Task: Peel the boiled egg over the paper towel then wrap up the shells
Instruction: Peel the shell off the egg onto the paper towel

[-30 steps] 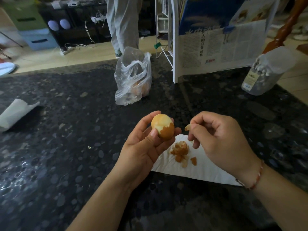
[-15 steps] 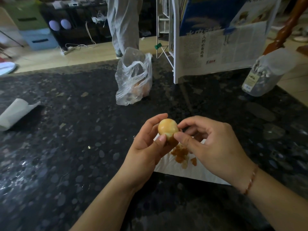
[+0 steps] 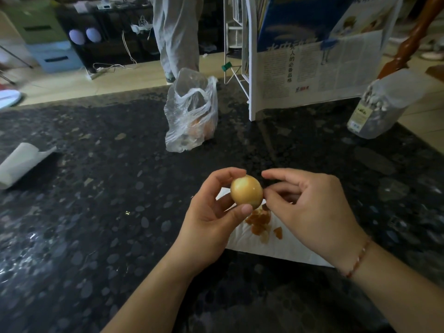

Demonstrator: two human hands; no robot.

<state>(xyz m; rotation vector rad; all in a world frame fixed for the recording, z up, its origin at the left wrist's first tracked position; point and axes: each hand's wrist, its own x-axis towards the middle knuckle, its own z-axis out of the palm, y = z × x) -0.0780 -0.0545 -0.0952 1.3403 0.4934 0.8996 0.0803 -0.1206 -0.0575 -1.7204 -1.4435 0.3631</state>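
My left hand holds a tan boiled egg between thumb and fingertips, above the near left corner of a white paper towel. The side of the egg that faces me looks smooth and bare. My right hand is right beside the egg, with its thumb and forefinger pinching at the egg's right edge; I cannot tell whether a bit of shell is between them. A small heap of brown shell pieces lies on the towel under my hands.
The dark speckled stone counter holds a clear plastic bag at the back, a folded white paper at the left, and a tilted plastic jar at the right. A white newspaper rack stands behind. A person's legs are beyond the counter.
My right hand came back from the towel side to the egg and now pinches at its right edge. My left hand has turned the egg, so its smooth side faces me.
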